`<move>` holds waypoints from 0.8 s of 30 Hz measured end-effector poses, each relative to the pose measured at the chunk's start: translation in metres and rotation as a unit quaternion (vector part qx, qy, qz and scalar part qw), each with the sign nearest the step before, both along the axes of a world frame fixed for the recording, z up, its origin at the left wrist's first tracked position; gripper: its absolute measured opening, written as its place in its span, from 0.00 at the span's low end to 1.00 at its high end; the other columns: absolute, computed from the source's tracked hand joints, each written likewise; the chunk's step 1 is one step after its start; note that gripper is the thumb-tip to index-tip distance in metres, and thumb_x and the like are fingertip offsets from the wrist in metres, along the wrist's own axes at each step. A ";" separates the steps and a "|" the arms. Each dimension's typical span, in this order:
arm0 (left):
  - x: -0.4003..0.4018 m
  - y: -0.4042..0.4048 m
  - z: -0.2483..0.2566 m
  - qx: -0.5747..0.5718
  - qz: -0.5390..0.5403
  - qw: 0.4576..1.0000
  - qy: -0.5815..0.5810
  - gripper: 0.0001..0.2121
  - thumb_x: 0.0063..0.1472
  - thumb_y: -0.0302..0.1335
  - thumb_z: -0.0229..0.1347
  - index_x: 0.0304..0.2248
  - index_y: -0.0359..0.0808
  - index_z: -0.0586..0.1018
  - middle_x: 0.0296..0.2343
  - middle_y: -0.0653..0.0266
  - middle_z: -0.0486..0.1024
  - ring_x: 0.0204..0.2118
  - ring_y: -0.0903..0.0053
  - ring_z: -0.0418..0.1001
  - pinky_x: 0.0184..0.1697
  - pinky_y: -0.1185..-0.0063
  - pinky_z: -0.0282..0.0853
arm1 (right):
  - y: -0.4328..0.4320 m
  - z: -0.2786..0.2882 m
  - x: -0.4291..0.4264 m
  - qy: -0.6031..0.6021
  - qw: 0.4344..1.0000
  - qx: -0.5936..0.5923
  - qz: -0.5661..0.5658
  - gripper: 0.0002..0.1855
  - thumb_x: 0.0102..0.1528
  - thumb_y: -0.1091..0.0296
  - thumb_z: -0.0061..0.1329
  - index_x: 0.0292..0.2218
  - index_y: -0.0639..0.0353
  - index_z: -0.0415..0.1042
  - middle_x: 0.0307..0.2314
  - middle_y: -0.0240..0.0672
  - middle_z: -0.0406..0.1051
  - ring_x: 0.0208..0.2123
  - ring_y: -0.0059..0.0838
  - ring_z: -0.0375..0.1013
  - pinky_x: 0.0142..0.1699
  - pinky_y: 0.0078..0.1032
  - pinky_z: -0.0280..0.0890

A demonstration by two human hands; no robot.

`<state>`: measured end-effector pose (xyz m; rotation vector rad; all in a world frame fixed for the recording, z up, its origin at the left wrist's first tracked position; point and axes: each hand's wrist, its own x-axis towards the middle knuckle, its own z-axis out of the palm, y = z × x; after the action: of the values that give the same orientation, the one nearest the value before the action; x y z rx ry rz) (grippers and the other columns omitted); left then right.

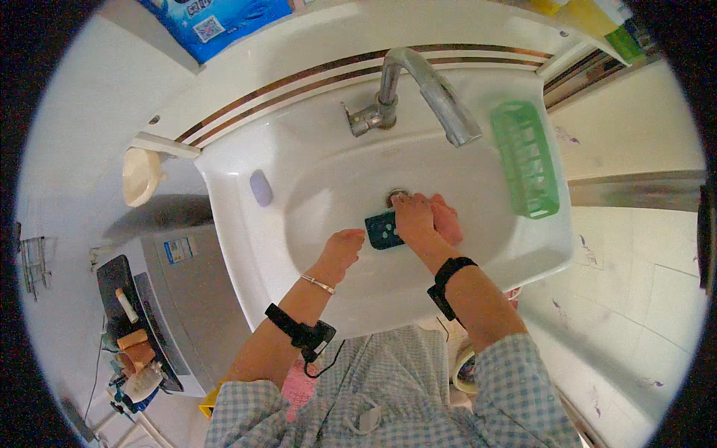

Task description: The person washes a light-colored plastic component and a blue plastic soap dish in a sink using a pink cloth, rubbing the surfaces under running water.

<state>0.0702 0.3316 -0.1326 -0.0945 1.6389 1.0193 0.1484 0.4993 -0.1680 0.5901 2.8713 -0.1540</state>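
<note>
My right hand (415, 221) is low in the white washbasin (336, 168), its fingers by the metal drain (396, 196). A pink cloth (446, 219) lies against the outer side of this hand; whether the fingers grip it is hidden. Beside the palm is a dark green rectangular object (383, 231) with pale marks, partly covered by the hand. My left hand (343, 252) hovers at the left end of the dark object with fingers curled, a small gap between them. The chrome faucet (434, 95) arches above, and no water is seen running.
On the basin's left ledge lies a purple bar of soap (261, 188). A green plastic basket (525, 159) stands on the right ledge. A cream soap dish (141, 176) hangs at the left. Beyond it, several items lie on a washing machine (185, 302).
</note>
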 end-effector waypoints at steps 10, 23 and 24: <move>-0.007 -0.006 -0.049 -0.010 -0.096 0.956 0.276 0.15 0.49 0.28 0.53 0.38 0.34 0.73 0.32 0.54 0.71 0.34 0.64 0.68 0.38 0.72 0.64 | 0.013 -0.004 -0.001 -0.090 0.994 -0.052 -0.041 0.09 0.47 0.66 0.41 0.27 0.56 0.72 0.31 0.39 0.70 0.35 0.36 0.69 0.39 0.33 0.63; -0.030 0.030 0.013 0.034 -0.212 0.790 0.575 0.07 0.45 0.23 0.56 0.24 0.35 0.70 0.24 0.59 0.68 0.31 0.63 0.67 0.35 0.71 0.63 | -0.014 0.090 0.028 0.080 0.994 -0.053 -0.047 0.11 0.41 0.68 0.48 0.27 0.65 0.67 0.39 0.41 0.64 0.43 0.42 0.60 0.46 0.34 0.57; -0.031 0.029 0.013 0.032 -0.216 0.789 0.574 0.07 0.44 0.23 0.56 0.24 0.35 0.69 0.24 0.59 0.67 0.31 0.63 0.67 0.34 0.71 0.63 | -0.017 0.092 0.029 0.077 0.995 -0.057 -0.042 0.11 0.41 0.68 0.48 0.27 0.65 0.67 0.40 0.41 0.64 0.44 0.42 0.60 0.46 0.35 0.56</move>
<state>0.0394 0.3603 -0.1196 1.1157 2.5144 0.7652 0.1771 0.4824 -0.0758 0.7052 2.9594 -0.3909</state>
